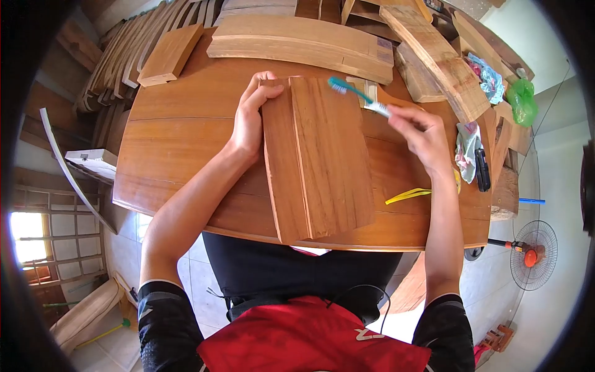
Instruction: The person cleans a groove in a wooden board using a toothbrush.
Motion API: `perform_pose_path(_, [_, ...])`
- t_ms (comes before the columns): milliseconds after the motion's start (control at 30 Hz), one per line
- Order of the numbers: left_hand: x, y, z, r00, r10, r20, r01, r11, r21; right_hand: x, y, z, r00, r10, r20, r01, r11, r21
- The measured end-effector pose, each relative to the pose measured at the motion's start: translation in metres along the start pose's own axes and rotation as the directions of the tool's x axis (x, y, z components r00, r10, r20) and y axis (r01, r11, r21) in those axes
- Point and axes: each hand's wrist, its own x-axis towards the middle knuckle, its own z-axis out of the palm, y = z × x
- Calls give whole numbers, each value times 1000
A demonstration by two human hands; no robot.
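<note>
My left hand (253,118) grips the upper left edge of a brown wooden block (328,161), its fingers curled over the top corner. The block is tilted up off the table, and a lengthwise step or seam runs down its face. In my right hand (421,133) is a toothbrush (356,93) with a teal and white handle, held by its white end. Its bristled head lies over the block's top right edge. Below the right wrist, a yellow tape measure blade (406,196) rests on the wooden table (180,149).
A long curved wooden piece (297,46) lies along the back of the table, with a smaller block (170,54) to its left. Stacked planks (437,65), a green plastic bag (522,102), a cloth (468,149) and a black object (481,170) are at right. A fan (533,255) stands beyond.
</note>
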Motion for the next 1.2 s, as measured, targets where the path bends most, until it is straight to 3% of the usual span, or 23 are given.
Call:
perform_pose_path(67, [3, 0, 1, 1000, 10, 8, -10, 1000, -14, 6, 19, -6, 925, -313, 215, 319, 948, 9])
perform_pose_path(133, [8, -3, -4, 997, 54, 49, -54, 999, 2, 6, 12, -2, 929, -305, 208, 312, 950, -2])
perform_pose_path(167, [8, -4, -6, 999, 36, 38, -36, 999, -4, 7, 10, 0, 974, -225, -24, 225, 974, 22])
perform_pose_path(267, [1, 0, 3, 1000, 13, 7, -12, 999, -35, 9, 14, -9, 985, -160, -69, 163, 986, 40])
perform_pose_path(300, [3, -1, 3, 1000, 22, 5, -21, 999, -38, 8, 14, -13, 975, -200, 95, 203, 979, -26])
perform_pose_path(333, [4, -1, 1, 1000, 27, 3, -27, 999, -37, 8, 16, -10, 919, -324, 223, 339, 940, -32])
perform_pose_path(367, [6, -2, -1, 1000, 29, 6, -29, 999, -26, 9, 15, -7, 924, -342, 170, 352, 935, -34])
perform_pose_path(433, [7, -4, -6, 1000, 25, 8, -25, 1000, -5, 9, 14, -5, 969, -177, -170, 179, 984, -3])
perform_pose_path(500, [6, -4, -4, 999, 33, 14, -33, 999, -8, 2, 2, -12, 995, 38, -91, -42, 998, -36])
perform_pose_path(533, [7, -4, -4, 999, 39, 16, -39, 999, -9, 6, 6, -13, 983, -181, 24, 182, 980, -84])
perform_pose_path(600, [5, -1, 0, 999, 41, 19, -41, 999, -24, 13, 19, -8, 791, -554, 258, 590, 803, -85])
perform_pose_path(633, [4, -1, 1, 999, 38, 21, -38, 999, -29, 10, 17, -5, 909, -416, 35, 417, 905, -86])
perform_pose_path(733, [5, -3, -3, 1000, 18, 11, -17, 999, -33, 14, 18, -4, 925, -377, -52, 378, 926, 1])
perform_pose_path(767, [6, -4, -4, 1000, 21, 1, -21, 1000, -22, 13, 23, -6, 857, -480, 187, 484, 875, 24])
perform_pose_path(800, [6, -5, -4, 1000, 25, -8, -25, 1000, -11, 10, 18, -6, 727, -550, 410, 576, 815, 73])
perform_pose_path(867, [8, -1, -3, 999, 31, -17, -30, 999, 12, 4, 6, -3, 877, -372, 304, 377, 925, 43])
perform_pose_path(900, [4, 1, -1, 1000, 26, -18, -25, 1000, 16, 2, 3, -6, 955, -270, 121, 272, 962, 4])
perform_pose_path(1000, [3, -2, -1, 1000, 25, 7, -25, 1000, -10, 8, 14, -10, 940, -326, -101, 322, 945, -52])
perform_pose_path(1067, [4, -2, -2, 998, 18, 61, -14, 998, -53, 2, 10, -11, 888, -366, 279, 397, 916, -62])
perform_pose_path(1100, [5, -2, -1, 998, 18, 65, -14, 998, -58, 1, 1, -7, 847, -357, 393, 403, 914, -39])
perform_pose_path(1167, [8, -2, -5, 998, 11, 56, -8, 999, -46, 5, 2, -8, 972, -230, 45, 232, 971, -59])
perform_pose_path(1200, [7, -4, -6, 999, 1, 45, 1, 999, -44, 2, 3, -9, 985, -170, 32, 171, 984, -50])
